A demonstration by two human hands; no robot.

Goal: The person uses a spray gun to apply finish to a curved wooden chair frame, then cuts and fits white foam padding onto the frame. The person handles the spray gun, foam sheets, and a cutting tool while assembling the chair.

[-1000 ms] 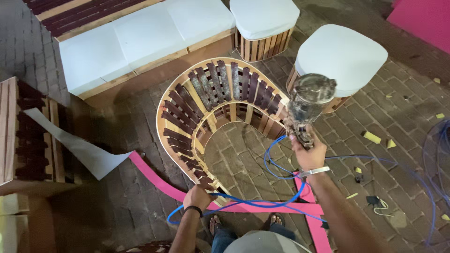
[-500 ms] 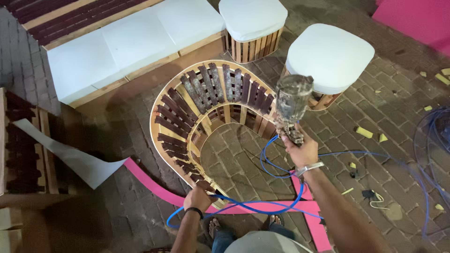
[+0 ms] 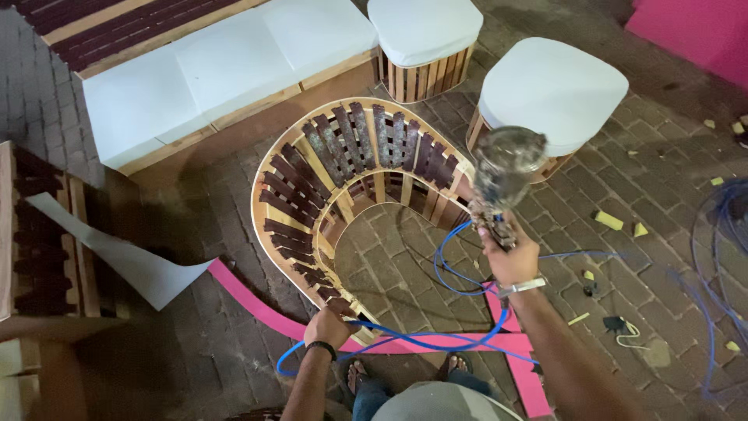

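Observation:
A curved wooden frame [image 3: 312, 168] with dark slats lies on the brick floor in front of me. My left hand [image 3: 327, 326] grips the near end of that frame, with a dark band on its wrist. My right hand [image 3: 510, 257] is raised over the frame's right side and holds a paint-spattered spray gun [image 3: 502, 175] with a round cup on top. A blue hose [image 3: 452, 265] runs from the gun down in loops across the floor and past my left hand.
A white cushioned bench [image 3: 226, 66] stands at the back, with two white-topped slatted stools [image 3: 425, 35] [image 3: 549, 90] to its right. Pink strips [image 3: 436, 343] lie on the floor near my feet. A grey sheet [image 3: 125, 257] and slatted pallet [image 3: 39, 234] sit left. Yellow scraps [image 3: 608, 221] dot the bricks.
My right hand has carried the spray gun slightly left along the frame's right side. My left hand stays at the frame's near end.

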